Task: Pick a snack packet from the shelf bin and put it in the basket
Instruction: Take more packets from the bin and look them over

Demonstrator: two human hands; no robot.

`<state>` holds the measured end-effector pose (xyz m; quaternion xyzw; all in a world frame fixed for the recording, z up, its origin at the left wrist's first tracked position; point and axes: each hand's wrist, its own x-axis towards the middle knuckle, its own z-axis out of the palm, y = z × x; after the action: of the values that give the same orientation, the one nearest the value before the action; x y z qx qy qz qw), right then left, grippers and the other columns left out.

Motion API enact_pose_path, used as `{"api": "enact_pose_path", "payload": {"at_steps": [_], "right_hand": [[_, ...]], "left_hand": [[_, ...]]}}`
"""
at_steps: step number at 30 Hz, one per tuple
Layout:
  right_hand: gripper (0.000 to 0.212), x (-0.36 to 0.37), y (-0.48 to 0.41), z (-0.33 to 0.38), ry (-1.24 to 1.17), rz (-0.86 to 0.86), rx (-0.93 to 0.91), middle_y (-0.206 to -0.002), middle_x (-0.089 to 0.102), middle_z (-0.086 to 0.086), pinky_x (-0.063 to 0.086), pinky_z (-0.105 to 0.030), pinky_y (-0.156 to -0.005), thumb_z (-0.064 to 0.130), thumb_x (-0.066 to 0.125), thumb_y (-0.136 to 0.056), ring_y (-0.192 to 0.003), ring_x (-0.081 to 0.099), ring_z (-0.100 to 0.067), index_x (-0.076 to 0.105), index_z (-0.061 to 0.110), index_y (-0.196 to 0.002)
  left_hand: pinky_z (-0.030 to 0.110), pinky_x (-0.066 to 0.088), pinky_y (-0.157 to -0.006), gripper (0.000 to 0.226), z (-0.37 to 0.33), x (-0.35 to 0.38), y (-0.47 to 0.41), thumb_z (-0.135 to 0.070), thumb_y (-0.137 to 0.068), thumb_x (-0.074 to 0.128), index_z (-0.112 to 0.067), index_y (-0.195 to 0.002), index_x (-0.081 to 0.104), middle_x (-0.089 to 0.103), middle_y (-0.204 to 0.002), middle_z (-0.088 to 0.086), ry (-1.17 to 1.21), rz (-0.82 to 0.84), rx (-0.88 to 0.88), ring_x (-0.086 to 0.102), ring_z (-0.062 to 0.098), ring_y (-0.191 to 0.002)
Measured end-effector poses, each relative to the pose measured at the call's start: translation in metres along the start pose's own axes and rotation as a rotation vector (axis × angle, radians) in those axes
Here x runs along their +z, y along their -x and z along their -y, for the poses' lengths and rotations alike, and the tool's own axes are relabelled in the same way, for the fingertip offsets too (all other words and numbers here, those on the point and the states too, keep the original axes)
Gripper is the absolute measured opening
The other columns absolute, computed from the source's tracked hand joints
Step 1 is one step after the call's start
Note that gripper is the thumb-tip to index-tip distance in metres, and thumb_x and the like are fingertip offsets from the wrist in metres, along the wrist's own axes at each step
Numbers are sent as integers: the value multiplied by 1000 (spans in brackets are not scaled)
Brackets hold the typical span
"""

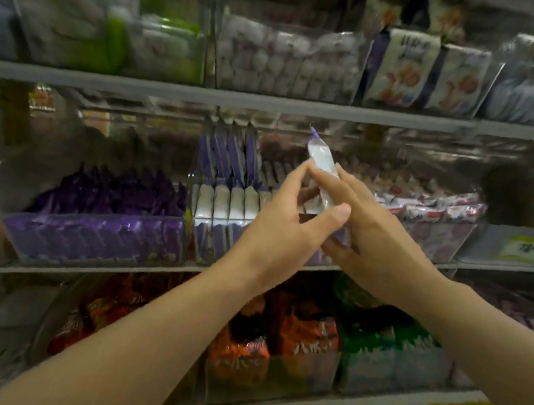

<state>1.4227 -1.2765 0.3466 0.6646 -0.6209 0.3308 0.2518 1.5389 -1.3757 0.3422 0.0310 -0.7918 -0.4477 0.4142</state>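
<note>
Packet (323, 160) is clear of the bin (209, 240), held in the air in front of the middle shelf (110, 269) between both hands.

Left hand (284, 227): index finger and thumb curled round the packet's middle in a pinch. This looks like the carrying grip.

Right hand (381, 249): fingers nearly straight, laid flat along the packet's far side. Its thumb sits low and apart from them, and whether it presses the packet's lower end is hidden behind the left thumb. Judged to be a steadying hold — the wrapper is slim and likely slippery, so a second hand stops it from twisting.

Orientation: long axis close to upright, top leaning slightly left. The crimped purple end points up towards the shelf above, and the lower end is buried between the two hands.

No basket is in view — the drop is not yet done.
</note>
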Motion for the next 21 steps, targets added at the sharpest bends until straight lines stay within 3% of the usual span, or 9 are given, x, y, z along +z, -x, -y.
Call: {"api": "enact_pose_path", "payload": {"at_steps": [2, 4, 5, 7, 9, 11, 14, 17, 21], "right_hand": [[59, -7, -15, -16, 25, -19, -11, -147, 38, 6, 41, -17, -85, 20, 61, -89, -113, 51, -7, 37, 34, -141], [51, -12, -31, -32, 33, 17, 49, -124, 48, 15, 37, -10, -73, 25, 61, -89, -89, 51, 4, 41, 37, -135], [50, -14, -39, -40, 46, 45, 94, -111, 48, 20, 36, -10, -68, 29, 61, -89, -81, 48, 6, 40, 39, -133], [47, -17, -56, -55, 95, 123, 173, -88, 48, 23, 37, -14, -61, 35, 61, -89, -73, 49, 2, 38, 42, -129], [43, -19, -72, -67, 123, 222, 252, -78, 50, 17, 40, -17, -55, 36, 61, -88, -68, 53, -1, 40, 39, -125], [39, -16, -87, -75, 150, 292, 320, -79, 51, 13, 43, -20, -53, 34, 61, -86, -67, 54, -3, 44, 32, -121], [29, -8, -107, -81, 242, 266, 346, -82, 53, 9, 45, -24, -55, 31, 59, -85, -68, 55, -10, 51, 26, -112], [21, 2, -121, -85, 305, 214, 361, -75, 50, 9, 48, -25, -56, 29, 58, -84, -69, 57, -13, 57, 23, -104], [13, 19, -136, -82, 343, 180, 320, -80, 59, 0, 51, -30, -57, 27, 60, -82, -70, 59, -19, 58, 18, -91]], "left_hand": [[25, 49, -99, 74, 3, 1, -23, -45, -80, 59, -36, -147, 30, 53, -133, -19, 75, 69, -26, 49, -6, -124], [4, 47, -80, 59, 12, 2, -45, -37, -85, 57, -39, -141, 39, 55, -119, -35, 92, 142, -57, 49, -23, -108], [4, 45, -80, 51, 18, 2, -56, -32, -88, 56, -40, -137, 44, 55, -121, -34, 71, 166, -78, 50, -20, -111], [12, 41, -89, 42, 30, 1, -75, -24, -93, 53, -34, -134, 49, 57, -128, -20, -36, 160, -104, 50, -1, -124], [14, 41, -85, 36, 41, -6, -89, -22, -96, 49, -32, -130, 53, 59, -124, -15, -296, 179, -105, 53, 8, -123], [17, 45, -79, 34, 53, -11, -99, -24, -99, 44, -32, -129, 57, 60, -126, -11, -640, 248, -123, 56, 11, -118], [36, 48, -88, 32, 67, -12, -104, -39, -99, 37, -33, -118, 63, 65, -119, -7, -966, 353, -24, 58, 21, -111], [43, 40, -105, 43, 79, -16, -106, -48, -99, 29, -35, -132, 53, 52, -140, -11, -1027, 501, 22, 46, 15, -129], [42, 35, -110, 47, 89, -29, -112, -53, -99, 28, -38, -138, 46, 44, -147, -13, -981, 576, -3, 39, 13, -134]]}}
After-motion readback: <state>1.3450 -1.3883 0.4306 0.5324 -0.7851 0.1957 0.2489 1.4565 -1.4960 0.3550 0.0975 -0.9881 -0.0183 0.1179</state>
